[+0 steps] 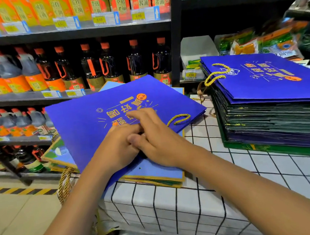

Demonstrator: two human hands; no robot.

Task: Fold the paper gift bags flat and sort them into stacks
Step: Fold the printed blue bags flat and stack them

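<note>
Head view, checked tablecloth (179, 206), shop shelves (70, 33), perhaps sauces

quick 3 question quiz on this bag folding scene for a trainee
1. True or false: both hands rest on the blue bag in front.
2. The taller stack lies on which side of the checked table? A) the person's left B) the person's right
3. What colour are the cord handles?

Key: 1 true: left hand and right hand both lie on it. 2 B. 3 gold.
</note>
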